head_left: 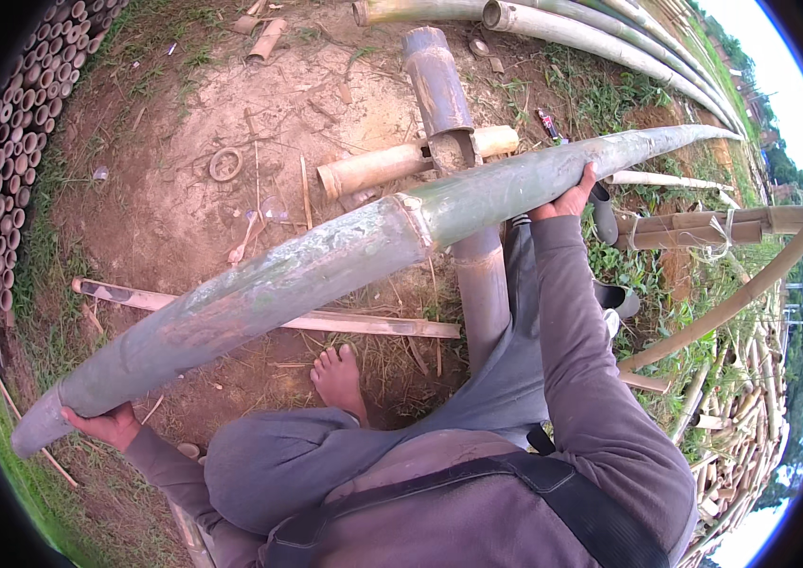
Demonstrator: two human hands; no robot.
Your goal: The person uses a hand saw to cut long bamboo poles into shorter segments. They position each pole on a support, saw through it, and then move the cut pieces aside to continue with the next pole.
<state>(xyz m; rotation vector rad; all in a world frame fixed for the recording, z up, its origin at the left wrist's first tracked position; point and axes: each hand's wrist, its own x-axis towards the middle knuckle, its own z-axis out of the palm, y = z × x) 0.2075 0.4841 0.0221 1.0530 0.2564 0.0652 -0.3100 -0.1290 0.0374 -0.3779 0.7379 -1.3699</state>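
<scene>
A long, thick green bamboo pole [326,265] crosses in front of me from lower left to upper right. My left hand [110,426] grips it near its left end, the fingers hidden underneath. Farther along, my right hand [570,197] wraps round its underside, the thumb showing against the side. Below the pole's middle runs a thick brown bamboo log [482,284] between my legs. Its far part [437,80] has a cut notch and rests across a shorter pale bamboo piece [373,170].
A split bamboo strip [373,325] lies on the dirt near my bare foot [338,381]. Stacked bamboo tubes [27,142] stand far left. Long poles [600,43] lie at the back right, tied bamboo [695,230] at the right, and a heap of cut pieces [733,426] lower right.
</scene>
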